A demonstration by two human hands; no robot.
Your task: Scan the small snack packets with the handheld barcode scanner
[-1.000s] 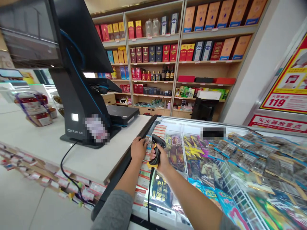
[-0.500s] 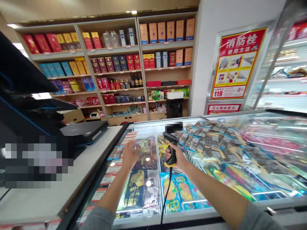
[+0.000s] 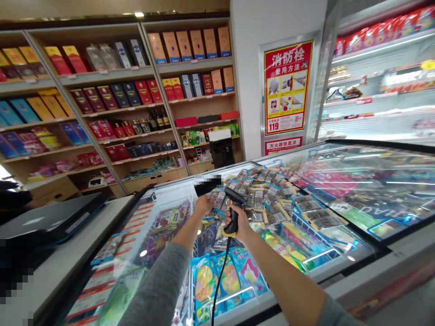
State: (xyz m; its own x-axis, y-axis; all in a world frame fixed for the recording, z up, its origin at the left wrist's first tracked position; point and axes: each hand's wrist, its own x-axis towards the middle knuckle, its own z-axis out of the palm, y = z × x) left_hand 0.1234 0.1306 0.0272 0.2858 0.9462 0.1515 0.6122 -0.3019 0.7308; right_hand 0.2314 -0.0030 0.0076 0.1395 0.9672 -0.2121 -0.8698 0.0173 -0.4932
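Observation:
My right hand is closed around the handle of a black and yellow barcode scanner, whose head points away over a chest freezer. The scanner's black cable hangs down toward me. My left hand reaches out beside it, at the near edge of a heap of small grey and brown packets in the freezer. Its fingers bend away from the camera behind the back of the hand, so what they touch is hidden. Bright ice-cream wrappers lie below my arms.
A white counter with a flat black device runs along the left. Wooden shelves of boxed bottles fill the back wall. A red fire-hydrant poster hangs on a pillar, and an open cooler stands at the right.
My view has swung right, from the till to the freezer. Both hands moved farther out; the left one left the glass by the counter and now lies beside the scanner.

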